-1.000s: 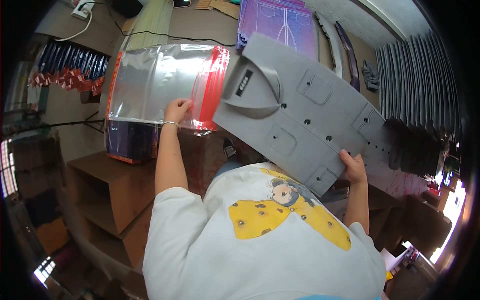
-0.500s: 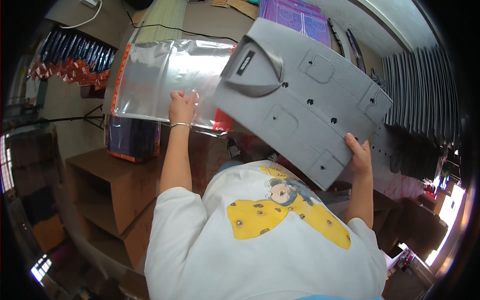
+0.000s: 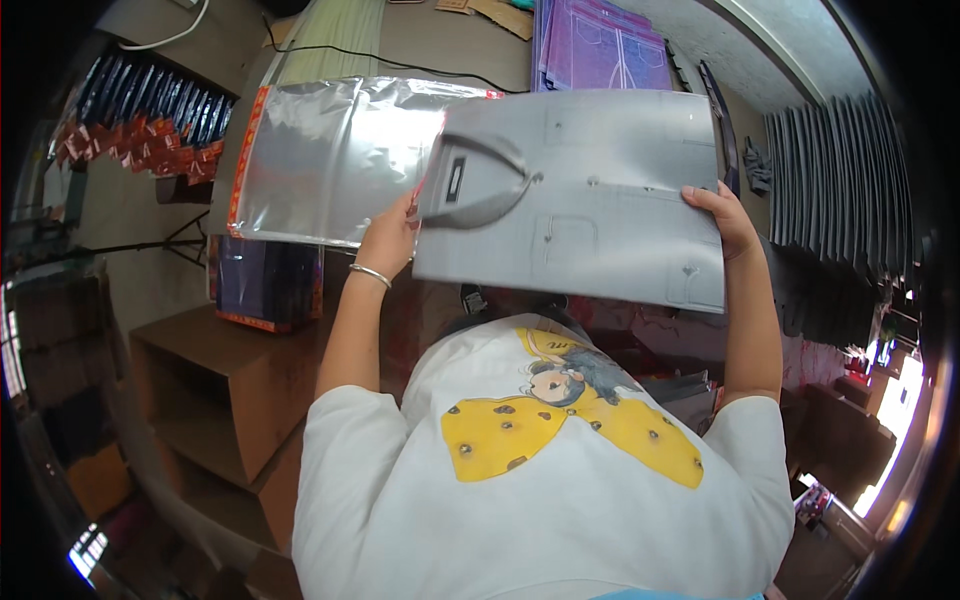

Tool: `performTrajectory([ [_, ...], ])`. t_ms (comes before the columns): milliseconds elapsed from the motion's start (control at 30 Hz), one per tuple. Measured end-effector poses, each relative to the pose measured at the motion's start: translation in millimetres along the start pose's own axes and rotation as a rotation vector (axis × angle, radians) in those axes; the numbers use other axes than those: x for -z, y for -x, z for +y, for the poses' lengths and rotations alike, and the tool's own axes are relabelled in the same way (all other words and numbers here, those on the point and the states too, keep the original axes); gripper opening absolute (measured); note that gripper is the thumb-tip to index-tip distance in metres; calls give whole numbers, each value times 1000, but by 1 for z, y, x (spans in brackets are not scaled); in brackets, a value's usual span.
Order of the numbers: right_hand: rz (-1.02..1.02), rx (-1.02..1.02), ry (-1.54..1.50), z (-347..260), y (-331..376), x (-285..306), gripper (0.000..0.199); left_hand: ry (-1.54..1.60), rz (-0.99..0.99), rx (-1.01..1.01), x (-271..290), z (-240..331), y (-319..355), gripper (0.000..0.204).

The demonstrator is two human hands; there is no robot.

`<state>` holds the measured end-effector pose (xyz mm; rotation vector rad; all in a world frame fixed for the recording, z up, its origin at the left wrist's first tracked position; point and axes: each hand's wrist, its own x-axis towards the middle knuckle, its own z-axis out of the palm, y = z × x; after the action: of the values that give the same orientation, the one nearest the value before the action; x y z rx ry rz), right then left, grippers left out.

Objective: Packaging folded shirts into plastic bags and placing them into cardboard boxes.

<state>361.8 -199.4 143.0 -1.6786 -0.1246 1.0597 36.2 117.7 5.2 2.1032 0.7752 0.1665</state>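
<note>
The folded grey shirt lies long-axis sideways, collar end at the clear plastic bag mouth; left hand pinches that mouth (collar side), right hand grips the shirt's far edge.

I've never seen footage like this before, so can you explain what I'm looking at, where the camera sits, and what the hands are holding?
There is no machine here, just a person with a wide-angle camera worn on the head, looking down; that is why straight edges bend. The white T-shirt is the person's own. The left hand grips the mouth of a clear plastic bag with a red edge strip. The right hand holds the far end of a folded grey shirt, collar toward the bag. More folded grey shirts are stacked at right, and a wooden shelf stands below left.
</note>
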Motion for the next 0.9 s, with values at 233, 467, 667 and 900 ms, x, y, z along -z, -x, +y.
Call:
performTrajectory([
  [233, 89, 55, -35, 30, 10, -21, 51, -249, 180, 131, 1, 12, 32, 13],
  [467, 44, 76, -146, 63, 4, -12, 42, -67, 398, 170, -16, 14, 36, 23],
  [667, 45, 66, -121, 52, -7, -7, 40, 748, 242, 403, -52, -30, 7, 44],
  [900, -14, 37, -27, 28, -30, 31, 51, 1247, 165, 575, -35, 14, 4, 37],
])
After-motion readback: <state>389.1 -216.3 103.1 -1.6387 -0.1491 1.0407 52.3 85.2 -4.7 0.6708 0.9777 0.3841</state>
